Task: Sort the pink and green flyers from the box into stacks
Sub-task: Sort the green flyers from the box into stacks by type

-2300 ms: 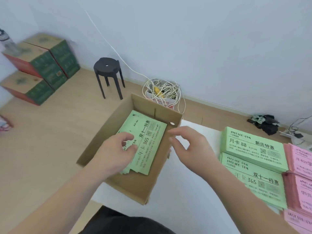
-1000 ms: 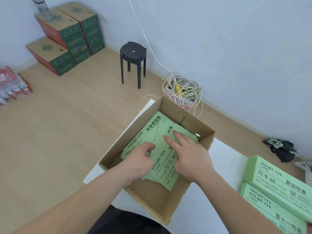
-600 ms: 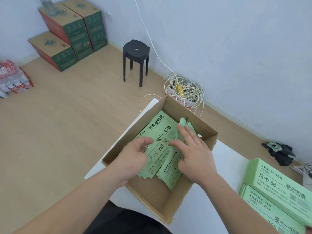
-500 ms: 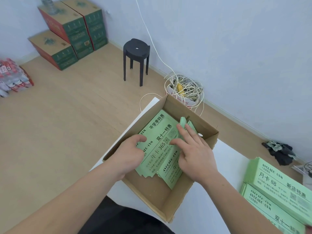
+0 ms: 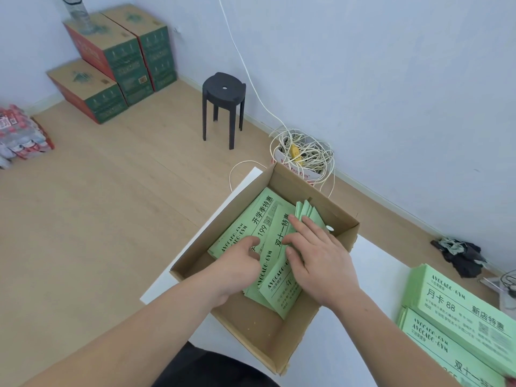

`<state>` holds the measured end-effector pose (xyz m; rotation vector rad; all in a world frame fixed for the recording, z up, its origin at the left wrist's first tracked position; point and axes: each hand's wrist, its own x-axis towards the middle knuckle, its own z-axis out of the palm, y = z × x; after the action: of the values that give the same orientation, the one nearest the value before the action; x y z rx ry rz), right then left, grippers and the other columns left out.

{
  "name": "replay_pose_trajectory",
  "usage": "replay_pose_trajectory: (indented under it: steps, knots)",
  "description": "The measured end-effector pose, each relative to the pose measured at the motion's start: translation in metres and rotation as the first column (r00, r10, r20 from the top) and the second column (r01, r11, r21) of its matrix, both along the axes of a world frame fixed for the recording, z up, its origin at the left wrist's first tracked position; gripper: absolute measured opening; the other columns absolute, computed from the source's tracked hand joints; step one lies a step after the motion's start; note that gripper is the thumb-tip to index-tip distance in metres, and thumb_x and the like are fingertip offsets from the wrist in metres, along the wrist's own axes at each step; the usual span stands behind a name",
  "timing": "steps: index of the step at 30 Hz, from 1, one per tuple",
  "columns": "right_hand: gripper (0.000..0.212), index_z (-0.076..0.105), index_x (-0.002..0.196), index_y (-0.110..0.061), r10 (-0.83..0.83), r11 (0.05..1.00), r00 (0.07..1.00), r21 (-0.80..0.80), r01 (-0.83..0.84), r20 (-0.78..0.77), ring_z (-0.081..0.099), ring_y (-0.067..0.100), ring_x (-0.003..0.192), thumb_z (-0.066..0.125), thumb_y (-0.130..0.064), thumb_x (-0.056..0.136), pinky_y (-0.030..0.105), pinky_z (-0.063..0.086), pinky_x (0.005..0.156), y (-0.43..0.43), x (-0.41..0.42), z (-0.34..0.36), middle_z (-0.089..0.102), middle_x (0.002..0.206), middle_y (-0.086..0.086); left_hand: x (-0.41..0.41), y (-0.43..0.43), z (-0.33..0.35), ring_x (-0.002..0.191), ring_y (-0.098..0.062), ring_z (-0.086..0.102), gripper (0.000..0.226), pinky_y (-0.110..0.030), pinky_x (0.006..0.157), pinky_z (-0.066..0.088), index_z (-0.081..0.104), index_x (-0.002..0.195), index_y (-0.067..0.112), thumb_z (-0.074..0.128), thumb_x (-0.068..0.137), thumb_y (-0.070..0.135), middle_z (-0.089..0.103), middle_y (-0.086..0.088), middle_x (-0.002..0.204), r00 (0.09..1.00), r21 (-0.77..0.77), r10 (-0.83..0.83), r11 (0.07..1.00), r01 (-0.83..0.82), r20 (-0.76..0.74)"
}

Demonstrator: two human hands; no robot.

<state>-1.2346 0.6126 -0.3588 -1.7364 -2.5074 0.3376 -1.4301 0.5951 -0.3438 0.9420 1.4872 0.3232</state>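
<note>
Loose green flyers [image 5: 262, 216] lie fanned inside the cardboard box [image 5: 290, 185] at the far left corner of the white table [image 5: 371, 266]. The right hand [image 5: 321, 258] presses them flat with straight, spread fingers. The left hand [image 5: 237, 263] rests on them with bent fingers; whether it pinches any cannot be told. Two sorted green stacks [image 5: 460, 305] sit at the table's right edge.

Bare forearms [image 5: 156, 317] above dark clothing [image 5: 212, 367], possibly black trousers.
</note>
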Motion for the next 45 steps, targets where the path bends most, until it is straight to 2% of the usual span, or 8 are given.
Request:
replay_pose_trajectory:
  steps: [8, 11, 14, 23, 28, 34, 41, 45]
  knots:
    - [0.063, 0.048, 0.144, -0.048, 0.045, 0.999, 0.998, 0.029, -0.046, 0.041, 0.029, 0.016, 0.153, 0.029, -0.028, 0.088, 0.041, 0.033, 0.120, -0.003, 0.004, 0.002, 0.034, 0.164, -0.011, 0.012, -0.017, 0.011, 0.118, 0.000, 0.061, 0.066, -0.022, 0.092, 0.051, 0.055, 0.136, 0.037, 0.035, 0.094, -0.010, 0.061, 0.015, 0.127, 0.982, 0.044, -0.025, 0.999, 0.017, 0.187]
    - [0.056, 0.065, 0.118, -0.047, 0.007, 1.000, 1.000, 0.015, -0.007, 0.002, 0.023, 0.013, 0.155, 0.027, -0.028, 0.081, 0.040, 0.033, 0.120, -0.005, 0.006, 0.005, 0.030, 0.166, -0.012, 0.017, -0.031, 0.014, 0.124, 0.007, 0.057, 0.077, -0.028, 0.115, 0.039, 0.053, 0.142, 0.035, 0.029, 0.089, -0.016, 0.061, 0.020, 0.136, 0.955, 0.082, -0.106, 0.993, 0.086, 0.277]
    - [0.048, 0.065, 0.109, -0.042, -0.018, 1.000, 0.999, 0.015, 0.019, -0.034, 0.020, 0.011, 0.155, 0.032, -0.021, 0.080, 0.038, 0.034, 0.119, -0.008, 0.011, 0.004, 0.027, 0.166, -0.015, 0.009, -0.032, 0.010, 0.124, 0.007, 0.058, 0.073, -0.024, 0.111, 0.042, 0.059, 0.137, 0.030, 0.030, 0.090, -0.017, 0.064, 0.018, 0.134, 0.951, 0.084, -0.100, 0.993, 0.079, 0.293]
    - [0.069, 0.051, 0.141, -0.045, 0.058, 0.978, 0.993, -0.206, -0.036, 0.103, -0.009, 0.011, 0.157, 0.048, -0.015, 0.079, 0.047, 0.011, 0.127, 0.008, -0.011, 0.023, 0.001, 0.172, -0.012, 0.001, -0.017, -0.006, 0.115, -0.010, 0.062, 0.040, -0.038, 0.107, 0.050, 0.058, 0.137, 0.026, 0.050, 0.100, 0.012, 0.066, 0.008, 0.122, 0.993, 0.007, 0.010, 1.000, -0.011, 0.121]
    - [0.088, 0.038, 0.153, -0.045, -0.023, 0.931, 0.997, -0.366, -0.004, -0.068, 0.008, 0.002, 0.154, 0.044, 0.005, 0.080, 0.035, 0.033, 0.120, 0.017, -0.001, 0.039, 0.010, 0.168, -0.024, 0.005, -0.007, -0.009, 0.109, -0.015, 0.062, 0.042, -0.031, 0.094, 0.052, 0.050, 0.143, 0.024, 0.055, 0.102, 0.024, 0.065, 0.001, 0.121, 0.999, 0.031, 0.014, 0.999, -0.015, 0.031]
    - [0.064, 0.059, 0.139, -0.035, -0.103, 0.965, 0.981, -0.257, 0.058, -0.166, 0.031, 0.007, 0.147, 0.046, 0.005, 0.091, 0.037, 0.041, 0.113, 0.021, 0.018, 0.045, 0.037, 0.159, -0.016, 0.022, -0.001, -0.011, 0.066, -0.009, 0.057, 0.027, -0.019, 0.050, 0.043, 0.055, 0.113, 0.025, 0.071, 0.092, 0.021, 0.060, 0.004, 0.085, 0.995, 0.156, -0.040, 0.986, 0.055, -0.093]
    - [0.076, 0.042, 0.150, -0.046, 0.015, 0.984, 0.983, -0.171, -0.046, -0.183, 0.002, 0.012, 0.158, 0.055, 0.000, 0.091, 0.035, 0.023, 0.123, 0.012, 0.026, 0.051, 0.008, 0.171, -0.012, 0.021, 0.000, 0.027, 0.070, -0.020, 0.056, 0.027, -0.033, 0.056, 0.052, 0.052, 0.104, 0.044, 0.057, 0.094, 0.020, 0.056, 0.005, 0.095, 0.966, 0.400, -0.189, 0.883, 0.246, -0.175]
    - [0.031, 0.057, 0.115, -0.033, 0.139, 0.990, 0.988, -0.019, -0.140, -0.061, -0.005, 0.015, 0.158, 0.067, -0.017, 0.090, 0.048, 0.005, 0.128, 0.012, 0.030, 0.092, 0.023, 0.168, -0.012, 0.005, 0.010, 0.069, 0.092, -0.004, 0.060, 0.030, -0.018, 0.067, 0.044, 0.056, 0.115, 0.048, 0.056, 0.098, 0.023, 0.062, 0.022, 0.107, 0.879, 0.523, -0.295, 0.716, 0.463, -0.374]
